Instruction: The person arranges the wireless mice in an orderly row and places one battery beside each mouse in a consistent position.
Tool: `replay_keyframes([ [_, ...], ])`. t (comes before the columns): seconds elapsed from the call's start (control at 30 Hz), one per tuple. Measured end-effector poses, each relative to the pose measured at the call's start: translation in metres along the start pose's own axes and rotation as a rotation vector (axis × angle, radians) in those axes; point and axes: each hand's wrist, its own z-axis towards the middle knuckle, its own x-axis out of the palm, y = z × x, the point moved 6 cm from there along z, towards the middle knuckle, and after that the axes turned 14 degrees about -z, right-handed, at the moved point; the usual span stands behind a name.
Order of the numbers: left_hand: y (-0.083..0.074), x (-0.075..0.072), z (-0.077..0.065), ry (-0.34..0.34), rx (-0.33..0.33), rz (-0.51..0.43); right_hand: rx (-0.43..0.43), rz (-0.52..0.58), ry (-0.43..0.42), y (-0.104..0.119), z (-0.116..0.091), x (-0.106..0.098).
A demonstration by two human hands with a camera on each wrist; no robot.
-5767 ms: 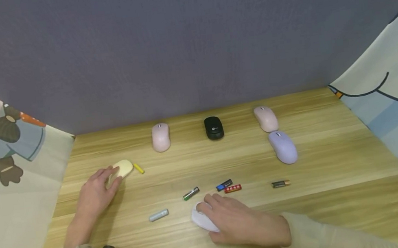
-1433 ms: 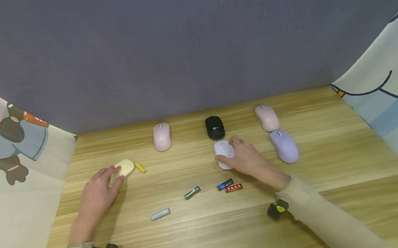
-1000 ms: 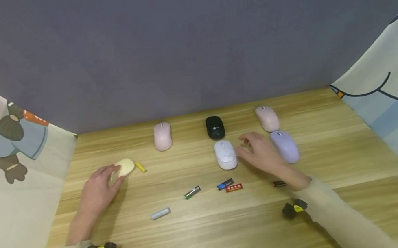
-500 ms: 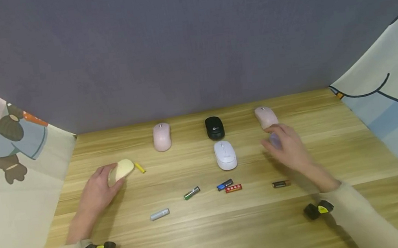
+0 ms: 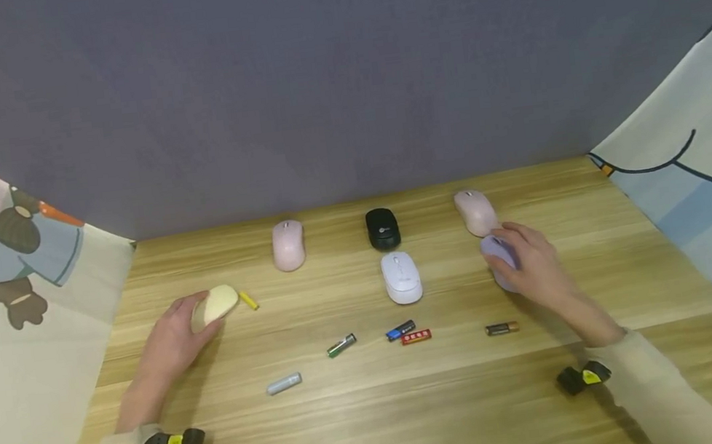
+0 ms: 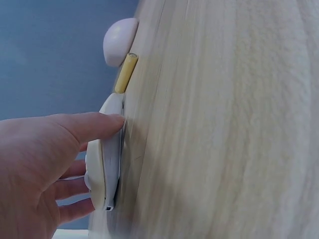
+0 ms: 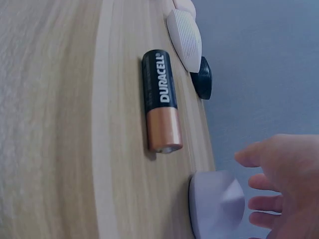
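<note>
At the left of the table my left hand (image 5: 174,338) holds a pale yellow computer mouse (image 5: 221,302), thumb on the near side and fingers on the far side. A thin yellow battery (image 5: 248,301) lies just past that mouse's front end. On the right, my right hand (image 5: 538,271) is over a purple mouse (image 5: 498,253), partly covering it in the head view. The right wrist view shows a gap between these bent fingers (image 7: 264,203) and the mouse's top. A black and copper Duracell battery (image 7: 162,99) lies near that hand.
One pink mouse (image 5: 477,213) sits right behind the purple one; another pink mouse (image 5: 288,246) stands at the back left. A white mouse (image 5: 402,278) is in front of a black mouse (image 5: 383,229). Several batteries, including a red battery (image 5: 416,337) and a silver battery (image 5: 284,384), lie mid-table.
My right hand carried the white mouse from the front to just before the black one, let go, and moved right over the purple mouse. My left fingers shifted from the yellow mouse's top to its side.
</note>
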Motion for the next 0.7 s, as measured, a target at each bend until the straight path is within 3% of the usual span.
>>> replay_keyframes([
  [0.17, 0.002, 0.000, 0.001, -0.015, -0.015, 0.009, 0.027, -0.009, 0.064, -0.004, -0.003, 0.002],
  [0.37, 0.001, -0.003, 0.000, -0.100, -0.002, 0.003, 0.044, -0.012, 0.095, -0.006, -0.005, 0.005],
  [0.5, -0.008, -0.006, 0.000, -0.151, 0.002, 0.009, 0.050, -0.009, 0.101, -0.007, -0.005, 0.006],
  [0.7, -0.032, -0.005, 0.001, -0.133, -0.029, -0.004, 0.048, -0.001, 0.108, -0.007, -0.006, 0.009],
])
